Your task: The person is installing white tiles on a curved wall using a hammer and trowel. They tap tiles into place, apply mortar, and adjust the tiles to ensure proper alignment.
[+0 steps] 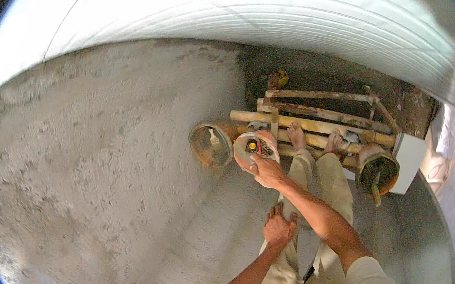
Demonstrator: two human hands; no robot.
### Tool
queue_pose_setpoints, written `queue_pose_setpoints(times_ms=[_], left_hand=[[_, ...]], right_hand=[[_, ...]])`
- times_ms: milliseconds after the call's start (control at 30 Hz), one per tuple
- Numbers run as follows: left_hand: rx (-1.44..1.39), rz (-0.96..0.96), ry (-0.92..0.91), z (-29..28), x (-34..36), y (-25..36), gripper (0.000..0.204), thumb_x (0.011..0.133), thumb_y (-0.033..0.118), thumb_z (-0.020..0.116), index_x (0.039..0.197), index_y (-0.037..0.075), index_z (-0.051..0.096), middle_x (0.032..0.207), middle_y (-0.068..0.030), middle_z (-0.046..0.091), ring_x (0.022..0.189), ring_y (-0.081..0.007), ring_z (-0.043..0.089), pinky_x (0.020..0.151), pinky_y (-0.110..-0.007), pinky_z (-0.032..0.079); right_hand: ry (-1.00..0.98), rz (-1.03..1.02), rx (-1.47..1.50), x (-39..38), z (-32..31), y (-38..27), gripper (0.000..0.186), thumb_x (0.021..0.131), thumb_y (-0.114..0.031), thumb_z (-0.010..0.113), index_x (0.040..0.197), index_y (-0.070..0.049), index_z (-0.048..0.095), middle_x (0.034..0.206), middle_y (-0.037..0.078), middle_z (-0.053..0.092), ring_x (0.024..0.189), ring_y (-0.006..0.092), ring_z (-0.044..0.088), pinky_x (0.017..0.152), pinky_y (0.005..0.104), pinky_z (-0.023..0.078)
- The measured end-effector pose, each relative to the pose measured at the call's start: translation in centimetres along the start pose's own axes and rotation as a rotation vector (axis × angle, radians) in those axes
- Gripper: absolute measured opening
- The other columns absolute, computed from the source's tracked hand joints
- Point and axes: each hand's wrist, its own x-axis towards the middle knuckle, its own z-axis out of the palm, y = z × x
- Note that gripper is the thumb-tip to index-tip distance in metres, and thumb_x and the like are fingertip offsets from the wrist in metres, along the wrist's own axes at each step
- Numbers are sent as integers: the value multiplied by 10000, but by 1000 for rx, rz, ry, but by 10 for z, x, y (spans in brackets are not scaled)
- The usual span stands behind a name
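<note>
Gripping a round tool (255, 145) with a pale rim and a dark centre with a yellow spot, the right hand (267, 170) is reaching forward and down, fingers curled on its lower rim. What kind of tool it is cannot be told. It is sitting just beyond the fingertips, above the person's knees, right beside an orange pan (212, 142) to its left, rims nearly touching.

Left hand (279, 227) is lying flat, fingers spread, pressing on the left thigh of the beige trousers (321, 179), holding nothing, well back from the tool.

Bare feet (296, 134) are standing on a scaffold (320, 117) of rough wooden poles, stained and dusty, running right from the tool. A second orange pan (377, 171) is sitting at the scaffold's right end, a stick handle poking out of it. A white block (411, 157) is showing just right of that pan.

Surface: a grey rough plastered wall (102, 173) is filling the left and centre, grainy, unpainted. Dark ground (309, 71) is showing far below behind the scaffold. A white ribbed ceiling or sheet (257, 9) is curving across the top. Bright glare is bleeding in at lower left.

Far right edge: another person's light clothing (454, 133) is partly showing, too cut off to tell more.

No labels or signs readable anywhere.
</note>
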Motion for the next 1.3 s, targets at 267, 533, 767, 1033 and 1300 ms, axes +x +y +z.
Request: queue_pose_setpoints(times_ms=[267, 533, 767, 1033, 1300], left_hand=[[-313, -91, -115, 29, -2, -33, 739, 858, 451, 674, 1430, 61, 416, 1423, -205, 496, 1293, -427, 504, 1026, -548, 470], [-509, -145, -152, 58, -3, -40, 768, 843, 407, 700, 1462, 91, 373, 1469, -176, 443, 1318, -425, 446, 1066, -537, 432], [-669, -110, -18, 57, -2, -36, 752, 880, 397, 700, 1477, 78, 371, 1437, -197, 471, 1288, -411, 473, 1064, -538, 420], [-768, -246, -144, 46, 2, -33, 718, 894, 422, 685, 1449, 58, 411, 1401, -217, 507, 1263, -436, 491, 1043, -547, 428], [-770, -148, -26, 98, -5, -43, 786, 876, 392, 718, 1491, 50, 369, 1449, -239, 474, 1285, -448, 479, 1067, -540, 419]], right_hand=[[-70, -5, -32, 132, 179, 35, 402, 937, -211, 569, 1245, 45, 602, 1093, 309, 671, 981, 448, 668, 867, 530, 519], [15, 23, -248, 193, 256, 76, 390, 922, -288, 589, 1138, 30, 657, 913, 279, 707, 892, 463, 688, 794, 524, 547], [-19, 52, -84, 153, 245, 76, 358, 905, -256, 621, 1113, 33, 661, 859, 239, 702, 844, 394, 701, 777, 488, 555], [314, 256, 254, 107, 220, 267, 236, 878, -143, 660, 1069, -4, 665, 925, 112, 721, 776, 232, 688, 697, 379, 550], [428, 234, -389, 127, 229, 265, 305, 874, -175, 662, 1144, -46, 606, 1072, 111, 693, 953, 277, 658, 782, 395, 544]])
